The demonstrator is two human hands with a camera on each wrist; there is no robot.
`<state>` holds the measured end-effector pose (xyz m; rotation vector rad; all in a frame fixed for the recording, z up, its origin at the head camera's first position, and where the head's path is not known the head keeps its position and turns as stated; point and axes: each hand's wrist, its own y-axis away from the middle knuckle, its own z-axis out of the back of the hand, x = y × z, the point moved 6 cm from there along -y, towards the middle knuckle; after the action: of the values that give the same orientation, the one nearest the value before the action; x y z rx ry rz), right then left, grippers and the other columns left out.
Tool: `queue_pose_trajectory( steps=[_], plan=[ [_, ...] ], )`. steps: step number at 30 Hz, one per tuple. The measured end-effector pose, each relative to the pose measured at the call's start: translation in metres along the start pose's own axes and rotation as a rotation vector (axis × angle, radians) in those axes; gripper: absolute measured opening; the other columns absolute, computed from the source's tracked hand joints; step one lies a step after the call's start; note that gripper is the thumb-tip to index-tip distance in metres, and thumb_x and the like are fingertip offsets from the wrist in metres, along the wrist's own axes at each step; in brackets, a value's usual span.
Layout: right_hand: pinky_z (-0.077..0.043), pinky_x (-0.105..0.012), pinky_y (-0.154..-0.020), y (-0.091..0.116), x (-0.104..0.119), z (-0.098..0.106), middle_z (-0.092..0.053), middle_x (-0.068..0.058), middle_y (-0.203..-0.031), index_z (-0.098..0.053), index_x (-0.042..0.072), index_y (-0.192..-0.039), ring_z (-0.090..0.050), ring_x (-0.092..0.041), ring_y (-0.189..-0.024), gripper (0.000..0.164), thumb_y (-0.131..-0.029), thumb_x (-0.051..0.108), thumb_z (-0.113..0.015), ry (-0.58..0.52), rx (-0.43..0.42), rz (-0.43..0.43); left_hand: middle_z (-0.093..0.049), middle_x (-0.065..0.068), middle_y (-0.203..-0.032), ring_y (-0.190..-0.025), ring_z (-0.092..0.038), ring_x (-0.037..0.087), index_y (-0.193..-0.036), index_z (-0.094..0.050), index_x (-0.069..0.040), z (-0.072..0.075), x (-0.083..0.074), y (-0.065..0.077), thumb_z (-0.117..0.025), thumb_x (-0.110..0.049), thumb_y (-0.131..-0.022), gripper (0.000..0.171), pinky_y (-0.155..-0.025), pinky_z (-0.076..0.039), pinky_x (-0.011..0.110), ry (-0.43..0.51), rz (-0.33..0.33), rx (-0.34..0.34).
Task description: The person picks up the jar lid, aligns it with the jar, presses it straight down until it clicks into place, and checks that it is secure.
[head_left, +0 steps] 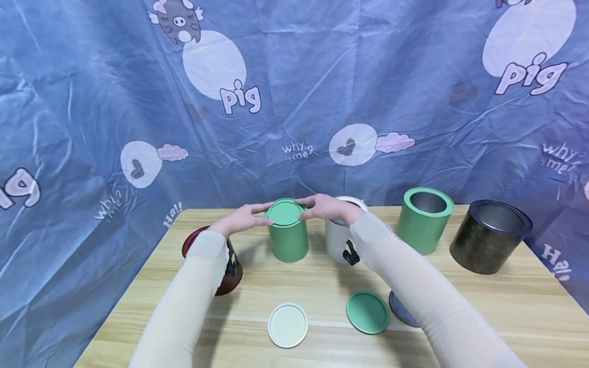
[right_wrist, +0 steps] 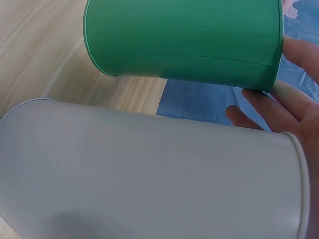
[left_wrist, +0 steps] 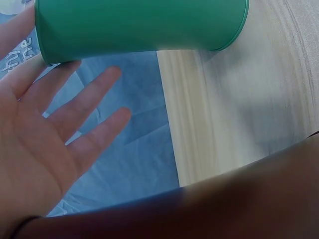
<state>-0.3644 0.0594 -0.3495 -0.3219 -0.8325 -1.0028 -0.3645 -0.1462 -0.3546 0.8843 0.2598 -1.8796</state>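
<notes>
A green can (head_left: 289, 241) stands upright near the back of the table, a green lid (head_left: 284, 212) lying on its top. My left hand (head_left: 242, 220) touches the left side of the top rim; its other fingers spread straight beside the can in the left wrist view. From the right, my right hand (head_left: 324, 208) touches the opposite side of the rim, fingers extended. Just below that hand is a white can (head_left: 336, 241) with an uncovered top, partly hidden by the right sleeve. A dark red can (head_left: 228, 284) is partly behind the left forearm.
Toward the front lie a white lid (head_left: 287, 325), a second green lid (head_left: 367, 312) and a dark blue lid (head_left: 401, 310) partly under the right sleeve. Another green can (head_left: 422, 228) and a black can (head_left: 489, 245), both uncovered, stand at the right. Behind the table hangs a blue printed cloth (head_left: 291, 86).
</notes>
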Motion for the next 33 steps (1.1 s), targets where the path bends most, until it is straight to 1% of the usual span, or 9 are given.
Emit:
queue_pose_trajectory(
  steps=[5, 8, 14, 18, 21, 26, 33],
  plan=[
    [-0.029, -0.047, -0.116, 0.0030, 0.0001, -0.0015, -0.041, -0.012, -0.151, -0.039, 0.015, -0.149, -0.038, -0.030, -0.139, 0.063, -0.092, 0.027, -0.062, -0.028, 0.011, 0.000, -0.030, 0.016, -0.157, -0.139, -0.036, 0.039, -0.153, -0.030, -0.022, -0.0013, -0.0009, 0.0034, -0.059, -0.037, -0.094, 0.067, -0.109, -0.037, 0.055, 0.014, 0.010, 0.016],
    [-0.029, -0.047, -0.117, 0.0034, 0.0003, -0.0012, -0.040, -0.012, -0.152, -0.039, 0.015, -0.149, -0.037, -0.030, -0.140, 0.062, -0.092, 0.026, -0.062, -0.037, 0.010, 0.009, -0.029, 0.015, -0.157, -0.139, -0.036, 0.038, -0.153, -0.029, -0.022, -0.0017, -0.0006, 0.0031, -0.058, -0.035, -0.095, 0.066, -0.108, -0.040, 0.053, 0.025, 0.015, 0.019],
    [-0.029, -0.047, -0.116, 0.0044, -0.0016, -0.0015, -0.041, -0.013, -0.151, -0.039, 0.015, -0.148, -0.038, -0.031, -0.140, 0.062, -0.092, 0.028, -0.062, -0.033, 0.009, 0.006, -0.030, 0.014, -0.157, -0.141, -0.033, 0.039, -0.152, -0.031, -0.024, -0.0019, -0.0012, 0.0018, -0.061, -0.035, -0.093, 0.067, -0.109, -0.036, 0.056, 0.027, 0.039, 0.009],
    [-0.029, -0.048, -0.116, 0.0039, -0.0040, -0.0020, -0.042, -0.013, -0.150, -0.040, 0.017, -0.148, -0.038, -0.031, -0.139, 0.062, -0.092, 0.028, -0.063, -0.039, 0.005, 0.003, -0.033, 0.014, -0.155, -0.142, -0.031, 0.039, -0.151, -0.035, -0.025, -0.0012, -0.0020, 0.0017, -0.063, -0.037, -0.091, 0.067, -0.113, -0.028, 0.059, -0.002, 0.046, -0.012],
    [-0.029, -0.048, -0.116, 0.0024, -0.0051, -0.0027, -0.043, -0.013, -0.150, -0.041, 0.017, -0.148, -0.038, -0.031, -0.139, 0.062, -0.091, 0.029, -0.064, -0.040, 0.004, 0.002, -0.036, 0.014, -0.154, -0.143, -0.030, 0.038, -0.149, -0.037, -0.025, -0.0003, -0.0011, 0.0016, -0.064, -0.037, -0.090, 0.066, -0.115, -0.024, 0.058, -0.011, 0.053, -0.026],
    [-0.028, -0.048, -0.117, 0.0015, -0.0059, -0.0034, -0.042, -0.012, -0.150, -0.041, 0.019, -0.148, -0.037, -0.030, -0.140, 0.062, -0.091, 0.030, -0.065, -0.034, 0.006, -0.006, -0.038, 0.015, -0.152, -0.142, -0.031, 0.036, -0.149, -0.039, -0.025, -0.0005, -0.0009, 0.0012, -0.065, -0.036, -0.090, 0.065, -0.116, -0.026, 0.054, -0.017, 0.062, -0.030],
    [-0.028, -0.049, -0.117, 0.0030, -0.0067, -0.0021, -0.042, -0.013, -0.151, -0.041, 0.020, -0.148, -0.036, -0.031, -0.140, 0.063, -0.091, 0.031, -0.065, -0.029, -0.001, -0.004, -0.039, 0.014, -0.152, -0.142, -0.032, 0.036, -0.148, -0.040, -0.026, -0.0002, -0.0006, -0.0019, -0.066, -0.036, -0.089, 0.065, -0.116, -0.027, 0.054, -0.020, 0.072, -0.033]
  ],
)
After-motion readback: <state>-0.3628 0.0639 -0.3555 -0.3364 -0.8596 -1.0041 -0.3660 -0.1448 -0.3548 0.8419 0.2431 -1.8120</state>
